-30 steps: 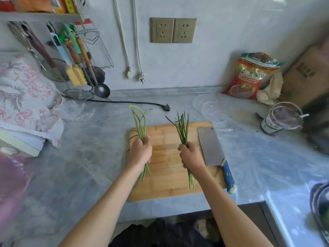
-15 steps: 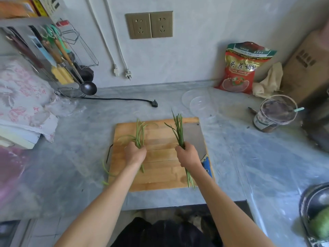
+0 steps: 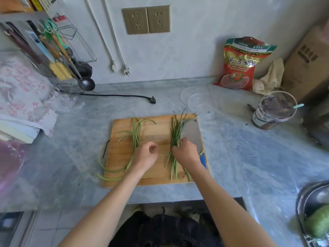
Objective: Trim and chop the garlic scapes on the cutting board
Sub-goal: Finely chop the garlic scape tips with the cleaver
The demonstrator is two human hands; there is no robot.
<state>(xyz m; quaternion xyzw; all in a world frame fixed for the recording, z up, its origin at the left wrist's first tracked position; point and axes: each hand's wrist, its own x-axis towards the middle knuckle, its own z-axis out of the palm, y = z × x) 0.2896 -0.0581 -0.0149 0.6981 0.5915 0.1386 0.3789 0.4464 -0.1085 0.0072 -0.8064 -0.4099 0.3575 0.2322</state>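
Two bundles of green garlic scapes lie lengthwise on the wooden cutting board. The left bundle rests free on the board, and its curved ends hang over the board's left edge. My left hand hovers just right of it, fingers loosely curled and holding nothing. My right hand grips the right bundle at its middle, low on the board. A cleaver with a blue handle lies along the board's right edge, partly under my right hand.
Behind the board lie clear plastic lids and a black power plug. A plastic cup, a red bag and a cardboard box stand at the right. A metal bowl holding something green sits at the lower right. Hanging utensils fill the left.
Both bundles have come down onto the board. My left hand has let go of its bundle and moved slightly right. My right hand still holds its bundle, now lower.
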